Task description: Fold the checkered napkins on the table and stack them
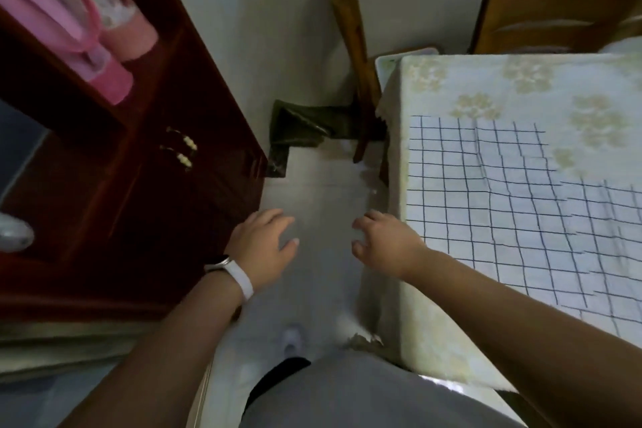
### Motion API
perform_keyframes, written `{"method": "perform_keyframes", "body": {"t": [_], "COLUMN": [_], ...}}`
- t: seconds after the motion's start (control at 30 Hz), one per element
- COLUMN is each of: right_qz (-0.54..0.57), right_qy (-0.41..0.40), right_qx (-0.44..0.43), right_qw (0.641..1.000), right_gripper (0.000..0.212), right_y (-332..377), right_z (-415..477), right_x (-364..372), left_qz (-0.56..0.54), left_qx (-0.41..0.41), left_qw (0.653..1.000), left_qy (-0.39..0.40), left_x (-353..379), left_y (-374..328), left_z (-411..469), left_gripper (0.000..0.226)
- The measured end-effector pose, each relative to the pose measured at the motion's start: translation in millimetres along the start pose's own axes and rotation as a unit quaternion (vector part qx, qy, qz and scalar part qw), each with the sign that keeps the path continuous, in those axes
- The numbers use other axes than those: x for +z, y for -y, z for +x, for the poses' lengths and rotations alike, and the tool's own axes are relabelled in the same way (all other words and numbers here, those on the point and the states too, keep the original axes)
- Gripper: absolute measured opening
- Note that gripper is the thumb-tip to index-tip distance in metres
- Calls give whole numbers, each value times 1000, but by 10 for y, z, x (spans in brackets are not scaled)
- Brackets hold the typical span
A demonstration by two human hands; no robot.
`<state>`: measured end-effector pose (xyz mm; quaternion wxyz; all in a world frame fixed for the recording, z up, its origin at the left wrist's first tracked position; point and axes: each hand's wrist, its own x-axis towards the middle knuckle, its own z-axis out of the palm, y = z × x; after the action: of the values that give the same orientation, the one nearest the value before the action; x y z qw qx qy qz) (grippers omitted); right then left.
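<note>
Both hands empty, fingers loosely spread: left hand (pixel 265 243) over the floor (pixel 323 184), right hand (pixel 385 243) just beside the bench (pixel 469 80) edge. Checkered napkins (pixel 503 205) lie flat, unfolded, on the bench. Risk: tugging 1 from the edge may drag the loose tablecloth (pixel 434 323) floorward.

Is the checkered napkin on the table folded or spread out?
Spread out. The checkered napkin lies flat and wide across the floral tablecloth; a second grid layer seems to overlap it at the right.
</note>
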<state>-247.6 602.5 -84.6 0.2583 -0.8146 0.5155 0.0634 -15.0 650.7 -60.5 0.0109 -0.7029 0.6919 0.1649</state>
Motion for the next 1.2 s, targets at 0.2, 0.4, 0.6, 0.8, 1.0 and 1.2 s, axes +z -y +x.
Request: {"method": "perform_keyframes", "body": {"t": [0.2,0.4,0.6,0.8,1.0,1.2], "right_qz": [10,35,59,77,119,166], "right_qy": [-18,-13,-35,-81,-132,-172], "right_qx": [88,203,292,363,441,490], "right_qw": [996,978,954,925,880,838], "right_gripper": [41,37,36,37,43,45], "right_y": [-91,97,344,300,157,-123], "right_z": [200,629,967,1050,907,739], "right_x": [-85,-179,-303,-428,-466,-305], "left_qz": [17,6,-5,-4,8,43], "left_qx": [94,175,263,337,412,463], "left_qw": [995,983,961,937,903,873], "left_qy": [41,61,91,96,117,147], "left_x": [9,-169,-353,-495,-466,-298], "left_y": [79,369,471,248,-117,-685], "left_z": [733,1592,2330,2790,3039,3211], "left_gripper": [53,47,47,45,45,45]}}
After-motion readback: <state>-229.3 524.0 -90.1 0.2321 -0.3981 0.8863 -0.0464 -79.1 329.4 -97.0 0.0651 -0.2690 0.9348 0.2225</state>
